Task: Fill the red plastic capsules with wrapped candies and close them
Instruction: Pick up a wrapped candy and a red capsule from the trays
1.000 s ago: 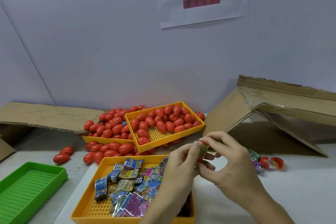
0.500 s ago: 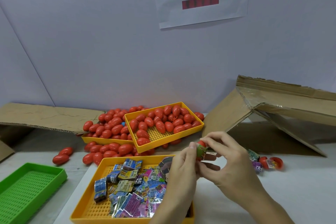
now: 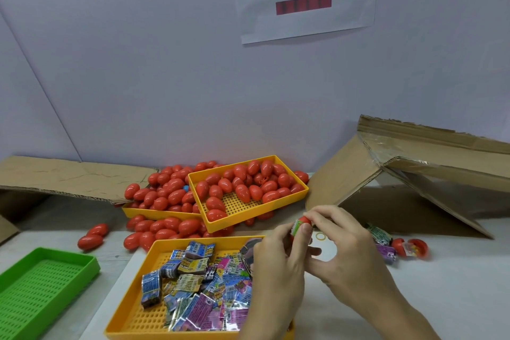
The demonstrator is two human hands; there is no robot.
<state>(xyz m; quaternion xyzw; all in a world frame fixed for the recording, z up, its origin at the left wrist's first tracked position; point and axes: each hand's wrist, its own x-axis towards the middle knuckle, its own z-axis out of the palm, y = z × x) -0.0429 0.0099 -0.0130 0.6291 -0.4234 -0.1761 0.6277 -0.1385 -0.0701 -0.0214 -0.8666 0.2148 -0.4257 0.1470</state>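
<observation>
Both hands meet above the table, right of the near yellow tray of wrapped candies. My left hand grips a red capsule with a green candy wrapper sticking out of it. My right hand pinches the capsule's top with thumb and fingers. Farther back, several shut red capsules fill a tilted yellow tray and spill over a second yellow tray and the table.
An empty green tray lies at the near left. An open red capsule and loose candies lie at the right, by a folded cardboard box. Flat cardboard lies at the back left. A yellow rubber band sits behind my hands.
The two hands have drawn a little closer round the capsule, and the green wrapper sits deeper between its red halves. Nothing else on the table moved.
</observation>
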